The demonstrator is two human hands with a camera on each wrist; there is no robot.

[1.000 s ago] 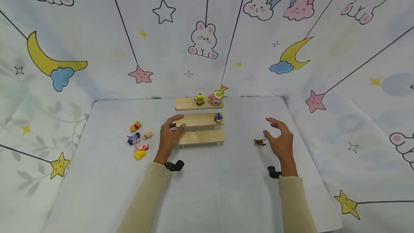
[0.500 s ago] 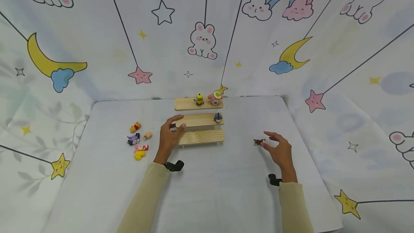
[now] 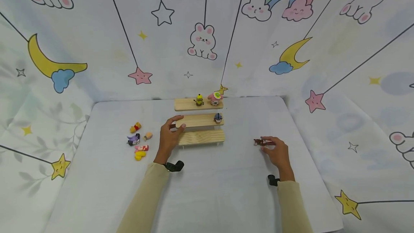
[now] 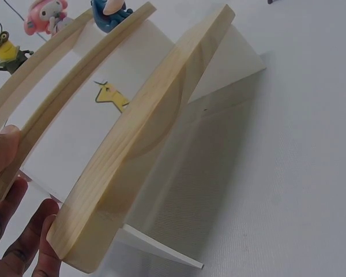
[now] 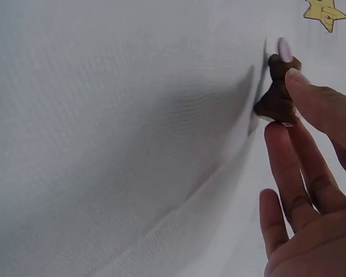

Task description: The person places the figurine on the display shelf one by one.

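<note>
My left hand (image 3: 169, 138) grips the left end of the middle board of a three-tier wooden shelf (image 3: 194, 119), thumb on top and fingers beneath in the left wrist view. Right of the shelf, my right hand (image 3: 277, 152) pinches a small brown figurine (image 5: 279, 86) between thumb and fingers, low over the table. Its front is turned away in the right wrist view. A blue figurine (image 3: 218, 118) stands at the middle board's right end. On the top board are a minion figurine (image 4: 9, 53) and a pink figurine (image 4: 45, 17).
Left of the shelf lie several small figurines: a Winnie-the-Pooh (image 3: 135, 127), a purple-and-black one (image 3: 133, 139), a peach-coloured one (image 3: 147, 136), a pink-and-red one (image 3: 141, 148) and a yellow duck (image 3: 139, 155). A patterned cloth backdrop (image 3: 181, 46) rises behind the white table (image 3: 210, 197).
My right hand has come down and left onto the brown figurine, its fingers closing from a wide spread to a pinch. My left hand stays on the shelf.
</note>
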